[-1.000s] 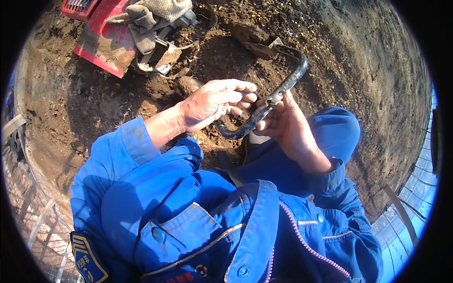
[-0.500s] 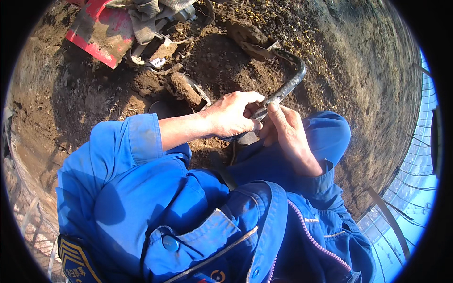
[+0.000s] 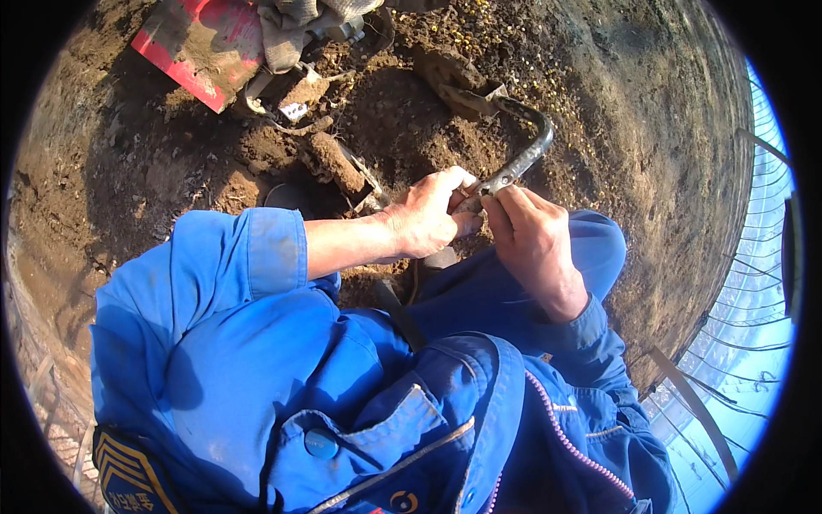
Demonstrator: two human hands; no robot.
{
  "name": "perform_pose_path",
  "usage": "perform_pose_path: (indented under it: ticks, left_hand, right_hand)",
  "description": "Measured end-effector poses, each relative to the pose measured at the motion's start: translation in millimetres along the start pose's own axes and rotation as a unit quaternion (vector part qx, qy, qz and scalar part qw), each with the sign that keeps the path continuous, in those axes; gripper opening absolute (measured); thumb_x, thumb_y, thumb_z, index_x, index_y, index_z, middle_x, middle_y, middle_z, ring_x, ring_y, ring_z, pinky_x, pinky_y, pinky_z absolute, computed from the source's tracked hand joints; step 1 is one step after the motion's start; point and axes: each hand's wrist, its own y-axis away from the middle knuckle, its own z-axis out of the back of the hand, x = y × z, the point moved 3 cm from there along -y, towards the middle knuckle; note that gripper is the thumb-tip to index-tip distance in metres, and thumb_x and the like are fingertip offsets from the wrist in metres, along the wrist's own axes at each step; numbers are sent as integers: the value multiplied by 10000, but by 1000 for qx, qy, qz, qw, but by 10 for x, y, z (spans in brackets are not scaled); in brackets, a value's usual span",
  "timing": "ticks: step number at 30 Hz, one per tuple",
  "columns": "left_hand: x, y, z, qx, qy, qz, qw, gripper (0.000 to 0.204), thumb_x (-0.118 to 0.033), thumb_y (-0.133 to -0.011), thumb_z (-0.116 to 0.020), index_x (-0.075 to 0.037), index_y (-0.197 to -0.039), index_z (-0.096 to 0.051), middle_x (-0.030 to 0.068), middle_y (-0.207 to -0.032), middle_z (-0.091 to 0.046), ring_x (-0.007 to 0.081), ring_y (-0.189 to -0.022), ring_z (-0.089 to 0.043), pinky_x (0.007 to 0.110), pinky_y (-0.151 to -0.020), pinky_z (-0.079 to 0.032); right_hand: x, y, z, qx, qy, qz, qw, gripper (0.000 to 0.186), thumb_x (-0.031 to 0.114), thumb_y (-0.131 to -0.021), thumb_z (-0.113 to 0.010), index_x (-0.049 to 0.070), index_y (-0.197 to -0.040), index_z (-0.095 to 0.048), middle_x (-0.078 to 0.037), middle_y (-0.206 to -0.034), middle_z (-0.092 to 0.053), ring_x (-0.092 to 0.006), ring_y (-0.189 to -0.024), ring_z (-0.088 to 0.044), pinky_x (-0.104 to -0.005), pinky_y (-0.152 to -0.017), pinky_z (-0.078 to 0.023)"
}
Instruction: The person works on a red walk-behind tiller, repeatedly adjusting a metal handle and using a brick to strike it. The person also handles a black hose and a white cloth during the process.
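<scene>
A bent, dark metal tube (image 3: 535, 150) with holes along its worn lower part runs from the soil-caked machine part towards me. My left hand (image 3: 428, 214) is closed round the tube's near end, thumb below and fingers above. My right hand (image 3: 535, 244) is beside it, thumb and fingers pinched together against the tube close to a hole. Whatever small piece may sit between those right fingertips is hidden. At the tube's far end is a dirt-covered metal bracket (image 3: 475, 98).
A red, muddy metal guard (image 3: 201, 51) stands at the far left with grey cloth gloves (image 3: 287, 38) on it. Soil-caked round metal parts (image 3: 334, 163) lie left of the tube. Loose brown soil surrounds everything; a clear plastic sheet wall (image 3: 745, 325) curves along the right.
My right hand has turned over, its back now facing up, and its fingertips have come to a pinch at the tube's hole. My left hand keeps its hold on the tube.
</scene>
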Motion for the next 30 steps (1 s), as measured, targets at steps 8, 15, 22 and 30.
perform_pose_path:
  ticks: [8, 15, 22, 30]
  left_hand:
    - [22, 41, 92, -43, -10, -30, 999, 274, -122, -915, -756, -9, -1126, -624, 96, -936, -716, 169, -886, -672, 355, -822, -550]
    - [-209, 146, 279, -41, 23, 3, 999, 291, -122, -959, -718, -10, -1194, -588, 4, -896, -634, 61, -797, -587, 243, -691, -498]
    - [-507, 288, 731, -73, -23, -45, 996, 277, -198, -950, -741, -23, -1130, -624, -40, -895, -585, 30, -772, -529, 220, -689, -467]
    - [-722, 418, 1087, -167, -196, -118, 959, 349, -253, -922, -767, 9, -1126, -660, 2, -920, -594, 73, -819, -529, 260, -755, -459]
  right_hand:
    - [13, -77, -30, 27, 43, 58, 997, 145, 77, -884, -740, 29, -883, -604, -119, -733, -572, -316, -655, -623, -413, -570, -502]
    - [-182, -138, 112, 73, -65, -46, 994, 205, 152, -864, -762, 22, -907, -610, -126, -775, -627, -302, -694, -656, -400, -618, -534]
    - [-583, -443, -113, 48, -97, -224, 969, 350, 272, -903, -736, -8, -1104, -677, -140, -869, -686, -276, -810, -694, -387, -737, -550]
    - [-1014, -862, -575, -209, -290, -354, 864, 472, 213, -871, -706, -6, -1282, -635, -164, -1145, -696, -233, -1022, -671, -355, -917, -541]
